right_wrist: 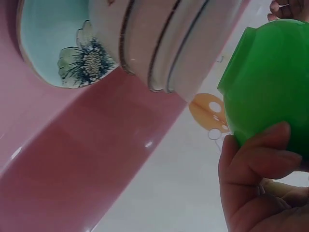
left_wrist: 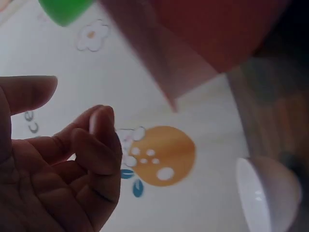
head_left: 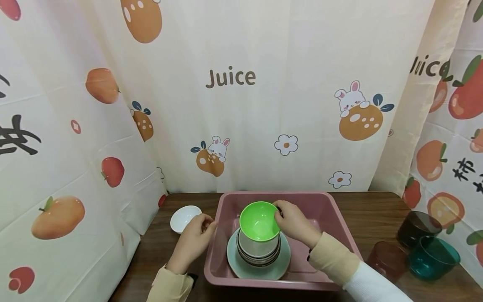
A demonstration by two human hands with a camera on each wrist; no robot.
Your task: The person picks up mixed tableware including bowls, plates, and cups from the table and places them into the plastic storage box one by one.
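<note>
My right hand point(head_left: 296, 222) grips a green bowl point(head_left: 258, 224) by its right side. In the right wrist view the green bowl point(right_wrist: 268, 87) stands apart from the stack, fingers curled at its edge. Below it a stack of bowls point(head_left: 258, 261) with dark rims and a pale one on top sits on a light blue plate point(head_left: 235, 262). In the right wrist view that plate point(right_wrist: 43, 38) bears a flower pattern. My left hand point(head_left: 193, 243) holds nothing, fingers loosely curled, at the pink basin's left edge. Behind it stands a small white bowl point(head_left: 182, 218).
The pink basin point(head_left: 271, 283) stands on a brown wooden table point(head_left: 367, 209) and surrounds the plate and stack. At the right are a dark cup point(head_left: 416, 228), a reddish cup point(head_left: 388, 260) and a teal cup point(head_left: 434, 258), all see-through. Printed curtains point(head_left: 256, 126) enclose the table.
</note>
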